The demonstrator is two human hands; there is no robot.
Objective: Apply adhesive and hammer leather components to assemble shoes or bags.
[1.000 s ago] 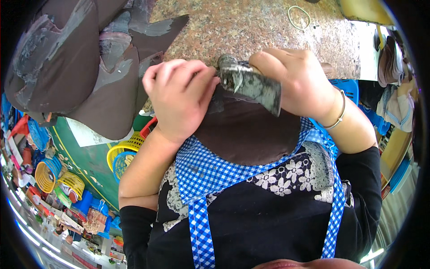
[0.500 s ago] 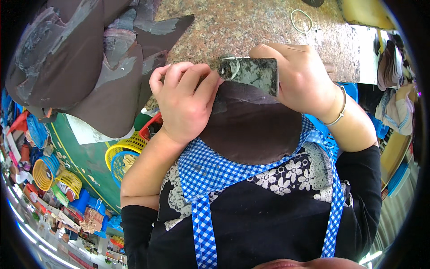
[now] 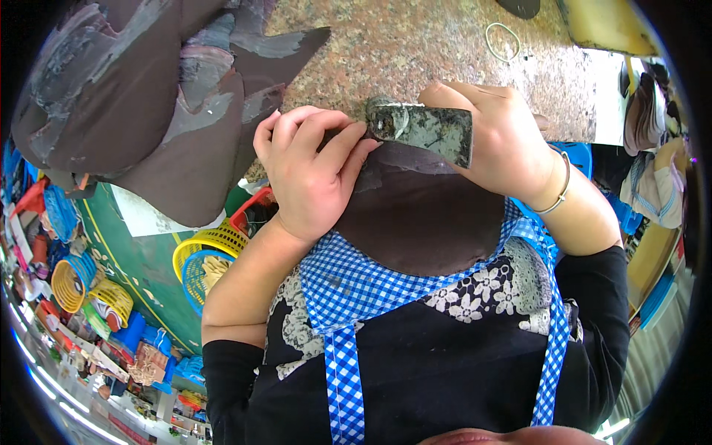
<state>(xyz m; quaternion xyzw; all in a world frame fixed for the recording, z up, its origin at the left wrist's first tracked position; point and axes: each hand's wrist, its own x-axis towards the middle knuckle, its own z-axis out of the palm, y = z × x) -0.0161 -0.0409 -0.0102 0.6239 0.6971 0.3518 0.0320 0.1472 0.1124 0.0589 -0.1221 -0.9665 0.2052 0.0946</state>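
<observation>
In my right hand [image 3: 504,144] is a wide, flat skiving knife [image 3: 437,132], its metal worn and smeared dark, with the fingers closed around its right end. The blade lies across the upper edge of a rounded dark brown leather-like piece [image 3: 423,215]. This piece rests on the slab's near edge and hangs against my blue checked apron [image 3: 356,285]. At its upper left edge, my left hand [image 3: 311,167] holds it with bent fingers, the thumb near the blade's left end. The piece's upper strip looks greyer and scraped. What lies under the blade is hidden.
A speckled stone slab [image 3: 415,44] forms the work surface. Several similar brown pieces [image 3: 185,156] overlap at the left. A rubber band [image 3: 503,42] and a yellowish block [image 3: 608,26] lie farther back. Yellow [image 3: 211,241] and blue baskets [image 3: 194,278] stand below left.
The blade's right end has dipped slightly. My left thumb now shows farther right, beside the blade. The whole view has shifted a little; both holds stay the same.
</observation>
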